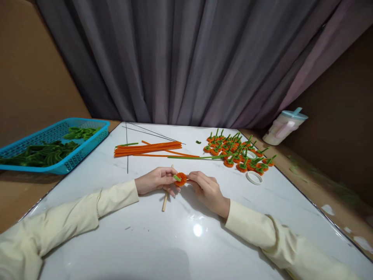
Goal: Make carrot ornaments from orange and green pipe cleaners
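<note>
A small ruffled orange pipe-cleaner piece with a green stem (182,179) is held up over the middle of the table. My left hand (155,180) grips it from the left, with thumb and fingers by its green stem. At its right edge, the fingers of my right hand (208,190) are pinched together on it; their tips are partly hidden. A wooden stick (164,203) lies under my left hand, partly covered by the fingers. Beyond my hands is a bundle of orange pipe cleaners (148,148), with a long green pipe cleaner (183,157) stretching to the right.
Several finished-looking orange pieces with green stems (229,163) stand at the back right, near a white ring (254,177). A blue basket (62,167) of green pipe-cleaner loops is at left. Thin dark wires (127,163) lie behind; a lidded cup (281,128) stands far right.
</note>
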{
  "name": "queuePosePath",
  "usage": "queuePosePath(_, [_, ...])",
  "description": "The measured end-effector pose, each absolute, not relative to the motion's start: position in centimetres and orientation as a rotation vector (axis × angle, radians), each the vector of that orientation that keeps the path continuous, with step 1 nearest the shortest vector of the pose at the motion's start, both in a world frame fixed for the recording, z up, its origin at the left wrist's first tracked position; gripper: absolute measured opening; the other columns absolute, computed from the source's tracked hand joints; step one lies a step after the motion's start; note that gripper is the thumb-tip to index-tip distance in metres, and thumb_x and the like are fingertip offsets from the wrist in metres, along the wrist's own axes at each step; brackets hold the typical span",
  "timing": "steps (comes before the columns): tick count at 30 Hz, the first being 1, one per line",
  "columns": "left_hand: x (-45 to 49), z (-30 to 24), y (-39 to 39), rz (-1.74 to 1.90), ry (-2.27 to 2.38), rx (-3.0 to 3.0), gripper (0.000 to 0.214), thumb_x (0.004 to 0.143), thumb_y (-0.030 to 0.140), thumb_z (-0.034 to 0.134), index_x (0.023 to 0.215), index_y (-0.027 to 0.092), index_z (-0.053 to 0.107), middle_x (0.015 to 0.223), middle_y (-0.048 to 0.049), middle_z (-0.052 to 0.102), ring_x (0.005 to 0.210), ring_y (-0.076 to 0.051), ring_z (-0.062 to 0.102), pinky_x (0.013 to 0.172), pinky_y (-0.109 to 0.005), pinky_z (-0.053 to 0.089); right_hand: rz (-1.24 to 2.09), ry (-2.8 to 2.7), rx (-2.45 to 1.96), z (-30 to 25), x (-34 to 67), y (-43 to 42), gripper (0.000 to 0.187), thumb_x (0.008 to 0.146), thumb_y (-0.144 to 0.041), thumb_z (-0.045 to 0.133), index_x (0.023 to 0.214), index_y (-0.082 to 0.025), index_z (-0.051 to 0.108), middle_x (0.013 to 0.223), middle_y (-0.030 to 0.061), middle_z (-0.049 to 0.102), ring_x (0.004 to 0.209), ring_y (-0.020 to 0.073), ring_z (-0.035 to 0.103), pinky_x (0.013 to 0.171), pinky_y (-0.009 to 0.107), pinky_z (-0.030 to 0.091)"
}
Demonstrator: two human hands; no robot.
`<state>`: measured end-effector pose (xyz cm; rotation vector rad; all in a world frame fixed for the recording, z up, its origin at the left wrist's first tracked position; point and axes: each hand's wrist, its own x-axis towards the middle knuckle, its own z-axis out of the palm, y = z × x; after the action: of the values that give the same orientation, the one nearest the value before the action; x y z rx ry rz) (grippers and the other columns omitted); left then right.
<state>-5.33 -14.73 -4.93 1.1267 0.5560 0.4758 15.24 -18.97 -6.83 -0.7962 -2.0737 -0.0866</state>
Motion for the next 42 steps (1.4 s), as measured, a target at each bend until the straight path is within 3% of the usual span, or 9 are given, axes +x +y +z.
queuePosePath(6, [-4.9,-4.6,-15.3,0.497,0.593,1.119,0.025,0.071,0.027,0.071,0.085,0.012,0.056,0.072,-0.0023,0.061,0.060,-0.010,0.057,0.055,-0.023,0.047,-0.080,-2.076,-0.761,-6.9,15.2,-18.9,0.019,0.088,-0.007,0.042,0.098,-0.018,0.054,0.086,0.0066,0.065,0.078,0.0141,0.063,0.061,0.023,0.050])
queuePosePath(9, [-5.0,-4.5,-15.2,0.491,0.584,1.104,0.027,0.069,0.027,0.073,0.086,0.012,0.057,0.077,-0.0023,0.059,0.064,-0.010,0.055,0.059,-0.023,0.048,-0.085,-2.071,-0.741,-6.8,15.1,-18.9,0.019,0.087,-0.007,0.042,0.096,-0.018,0.055,0.085,0.0066,0.065,0.078,0.0142,0.063,0.061,0.023,0.050])
queuePosePath(13, [-5.1,-4.5,-15.2,0.455,0.543,1.033,0.027,0.076,0.034,0.066,0.087,0.011,0.057,0.085,-0.0053,0.058,0.072,-0.011,0.056,0.068,-0.027,0.050,-0.095,-2.077,-0.754,-6.6,14.9,-19.1,0.020,0.088,-0.008,0.039,0.095,-0.018,0.055,0.083,0.0063,0.066,0.076,0.0138,0.063,0.060,0.023,0.050])
queuePosePath(17, [-5.0,-4.5,-15.4,0.438,0.539,1.045,0.022,0.079,0.031,0.063,0.086,0.012,0.056,0.088,-0.0092,0.061,0.081,-0.016,0.059,0.064,-0.025,0.050,-0.049,-2.116,-0.770,-6.5,14.9,-19.2,0.021,0.088,-0.008,0.039,0.099,-0.018,0.053,0.085,0.0067,0.065,0.076,0.0142,0.062,0.060,0.023,0.050])
queuePosePath(20, [-4.9,-4.4,-15.5,0.461,0.557,1.057,0.020,0.078,0.028,0.064,0.085,0.011,0.056,0.085,-0.0093,0.062,0.081,-0.016,0.060,0.063,-0.023,0.050,0.016,-2.105,-0.805,-6.4,14.9,-19.2,0.019,0.089,-0.011,0.040,0.101,-0.019,0.053,0.085,0.0067,0.063,0.075,0.0144,0.061,0.060,0.024,0.049])
queuePosePath(27, [-4.9,-4.7,-15.3,0.557,0.600,1.085,0.021,0.074,0.026,0.068,0.082,0.011,0.056,0.077,-0.0037,0.059,0.059,-0.009,0.056,0.058,-0.023,0.050,0.335,-2.162,-0.849,-4.5,15.3,-19.0,0.014,0.090,-0.022,0.046,0.098,-0.018,0.057,0.082,0.0056,0.062,0.071,0.0144,0.058,0.063,0.025,0.048])
queuePosePath(34, [-4.7,-4.9,-15.6,0.636,0.644,1.210,0.025,0.075,0.032,0.066,0.084,0.012,0.054,0.079,-0.0025,0.056,0.062,-0.009,0.055,0.060,-0.025,0.051,0.545,-2.063,-1.031,-4.0,15.2,-18.9,0.012,0.087,-0.026,0.052,0.085,-0.017,0.060,0.070,0.0016,0.063,0.057,0.0112,0.055,0.051,0.021,0.043])
queuePosePath(42, [-4.0,-5.0,-16.6,0.707,0.604,1.248,0.028,0.071,0.031,0.070,0.080,0.015,0.049,0.087,-0.0003,0.051,0.068,-0.009,0.055,0.064,-0.026,0.053,0.281,-2.068,-0.959,-5.1,14.7,-19.2,0.013,0.089,-0.021,0.046,0.079,-0.019,0.055,0.066,0.0013,0.061,0.055,0.0113,0.055,0.053,0.021,0.043])
